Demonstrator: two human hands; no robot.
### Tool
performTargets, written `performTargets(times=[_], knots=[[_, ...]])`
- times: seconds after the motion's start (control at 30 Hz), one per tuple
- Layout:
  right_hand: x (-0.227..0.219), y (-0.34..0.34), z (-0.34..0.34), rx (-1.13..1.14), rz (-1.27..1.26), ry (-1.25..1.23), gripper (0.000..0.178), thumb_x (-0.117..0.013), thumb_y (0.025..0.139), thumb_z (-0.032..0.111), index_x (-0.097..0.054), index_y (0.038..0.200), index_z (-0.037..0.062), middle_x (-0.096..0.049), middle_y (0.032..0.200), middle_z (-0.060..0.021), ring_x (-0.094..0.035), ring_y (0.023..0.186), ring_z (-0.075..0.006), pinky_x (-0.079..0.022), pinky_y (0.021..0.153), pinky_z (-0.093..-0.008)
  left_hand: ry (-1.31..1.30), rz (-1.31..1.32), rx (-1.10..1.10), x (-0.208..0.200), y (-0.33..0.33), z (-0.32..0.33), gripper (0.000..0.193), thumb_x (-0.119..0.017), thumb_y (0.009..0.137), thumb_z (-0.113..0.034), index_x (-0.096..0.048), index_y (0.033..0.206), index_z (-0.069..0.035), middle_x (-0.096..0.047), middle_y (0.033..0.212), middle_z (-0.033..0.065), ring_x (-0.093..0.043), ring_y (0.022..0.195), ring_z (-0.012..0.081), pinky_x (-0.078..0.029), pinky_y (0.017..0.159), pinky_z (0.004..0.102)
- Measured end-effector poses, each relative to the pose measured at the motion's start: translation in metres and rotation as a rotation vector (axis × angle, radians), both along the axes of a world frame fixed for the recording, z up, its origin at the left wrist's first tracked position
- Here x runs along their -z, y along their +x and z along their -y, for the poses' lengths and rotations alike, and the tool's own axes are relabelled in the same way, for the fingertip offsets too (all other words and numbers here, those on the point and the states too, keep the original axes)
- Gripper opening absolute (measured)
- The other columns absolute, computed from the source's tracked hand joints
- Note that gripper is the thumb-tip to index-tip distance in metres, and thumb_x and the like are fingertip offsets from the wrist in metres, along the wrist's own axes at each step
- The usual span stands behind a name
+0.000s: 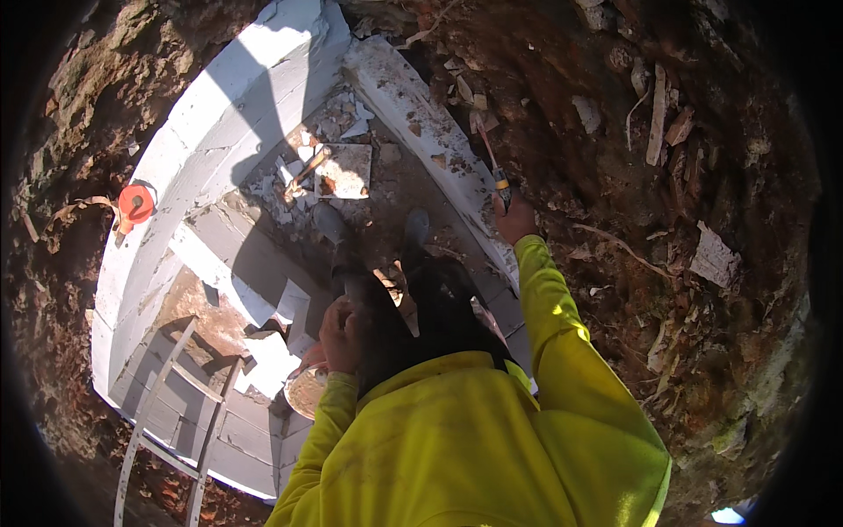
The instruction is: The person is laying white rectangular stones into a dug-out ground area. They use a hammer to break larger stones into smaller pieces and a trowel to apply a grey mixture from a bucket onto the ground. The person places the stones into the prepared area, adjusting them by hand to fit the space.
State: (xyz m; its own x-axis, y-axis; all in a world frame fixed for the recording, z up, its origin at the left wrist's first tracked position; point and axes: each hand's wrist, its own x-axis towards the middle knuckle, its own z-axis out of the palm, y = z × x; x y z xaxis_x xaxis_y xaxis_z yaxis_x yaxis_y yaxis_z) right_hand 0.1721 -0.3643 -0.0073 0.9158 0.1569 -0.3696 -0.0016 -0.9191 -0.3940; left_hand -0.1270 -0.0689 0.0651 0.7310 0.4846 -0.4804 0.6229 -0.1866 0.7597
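My right hand (515, 220) is closed round a hand tool (501, 183) with a yellow-and-black handle and a thin reddish shaft. The tool points away from me, just above the outer edge of a white block wall (421, 132); the shape of its far end is unclear against the earth. Beside my left thigh, my left hand (341, 334) is curled closed. Whatever lies inside its fingers, if anything, is hidden. A round container (305, 392) with pale, speckled contents sits just below that hand, partly covered by my sleeve.
A hammer (307, 171) rests by a square white slab (351, 170) among broken pieces ahead of my boots. On the curved left wall (189, 132) lies an orange reel-like object (134, 204). A metal ladder (158, 386) leans at lower left. Rough earth (632, 202) rises on the right.
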Motion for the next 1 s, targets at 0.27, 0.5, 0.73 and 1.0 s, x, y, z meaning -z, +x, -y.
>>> performTargets(times=[0.27, 0.5, 0.73, 1.0], knots=[[-0.106, 0.012, -0.093, -0.333, 0.419, 0.522, 0.038, -0.063, 0.09, 0.03, -0.05, 0.114, 0.0028, -0.063, 0.079, -0.0263, -0.061, 0.076, -0.0487, -0.048, 0.065, -0.052, 0.114, -0.039, 0.023, 0.003, -0.015, 0.007, 0.032, -0.055, 0.085, -0.012, -0.059, 0.113, 0.001, -0.066, 0.102, 0.0159, -0.065, 0.092, 0.0312, -0.05, 0.082, 0.0376], [-0.003, -0.038, -0.001, -0.157, -0.068, -0.024, 0.04, -0.056, 0.093, 0.038, -0.055, 0.111, 0.0022, -0.064, 0.089, -0.0271, -0.062, 0.083, -0.0478, -0.05, 0.071, -0.0529, 0.076, -0.047, -0.064, -0.019, -0.04, 0.026, 0.033, -0.055, 0.087, -0.007, -0.056, 0.119, 0.001, -0.065, 0.103, 0.0146, -0.065, 0.093, 0.025, -0.05, 0.085, 0.0343], [-0.065, -0.02, -0.055, -0.307, 0.179, 0.279, 0.038, -0.064, 0.089, 0.033, -0.049, 0.111, 0.005, -0.064, 0.085, -0.0276, -0.063, 0.078, -0.0463, -0.05, 0.066, -0.051, 0.022, -0.037, -0.177, -0.047, -0.033, 0.062, 0.034, -0.053, 0.087, -0.004, -0.055, 0.12, 0.002, -0.066, 0.098, 0.0127, -0.065, 0.089, 0.018, -0.052, 0.08, 0.0297], [-0.044, -0.059, 0.016, -0.053, 0.005, 0.004, 0.041, -0.061, 0.091, 0.03, -0.05, 0.113, -0.0026, -0.063, 0.089, -0.0297, -0.063, 0.083, -0.0463, -0.05, 0.071, -0.0504, 0.033, 0.002, -0.164, -0.037, -0.09, 0.063, 0.032, -0.052, 0.088, -0.003, -0.056, 0.119, 0.003, -0.067, 0.099, 0.0122, -0.065, 0.09, 0.0185, -0.052, 0.081, 0.0296]])
